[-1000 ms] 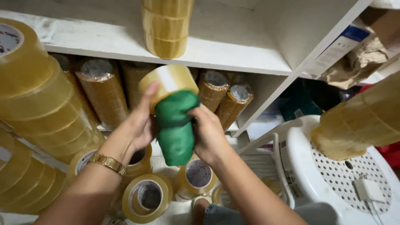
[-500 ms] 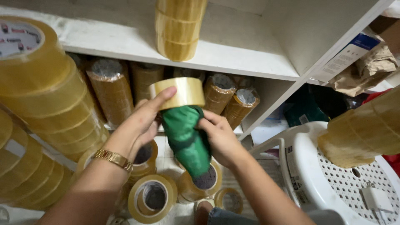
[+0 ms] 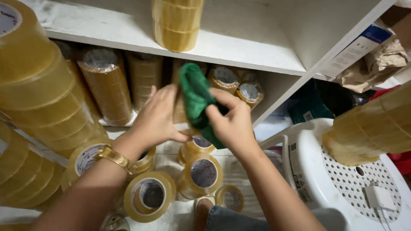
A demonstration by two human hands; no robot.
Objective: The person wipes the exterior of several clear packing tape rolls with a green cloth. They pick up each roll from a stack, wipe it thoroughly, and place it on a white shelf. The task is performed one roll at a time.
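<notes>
My left hand (image 3: 156, 117), with a gold bracelet on its wrist, grips a yellowish tape roll (image 3: 179, 112) that is mostly hidden behind the fingers and the cloth. My right hand (image 3: 229, 124) holds a green cloth (image 3: 196, 99) pressed against that roll. Both hands are raised in front of the lower shelf opening. Several loose tape rolls (image 3: 203, 173) lie on the floor just below the hands.
Wrapped stacks of tape (image 3: 102, 83) stand in the lower shelf, another stack (image 3: 176, 23) sits on the white shelf board (image 3: 257, 53), and big stacks (image 3: 36, 90) lean at left. A white perforated plastic stool (image 3: 342, 175) with a tape stack (image 3: 372, 128) stands at right.
The hands have moved down and slightly left. The green cloth now wraps over the top and front of the roll, which was plainly visible above it before.
</notes>
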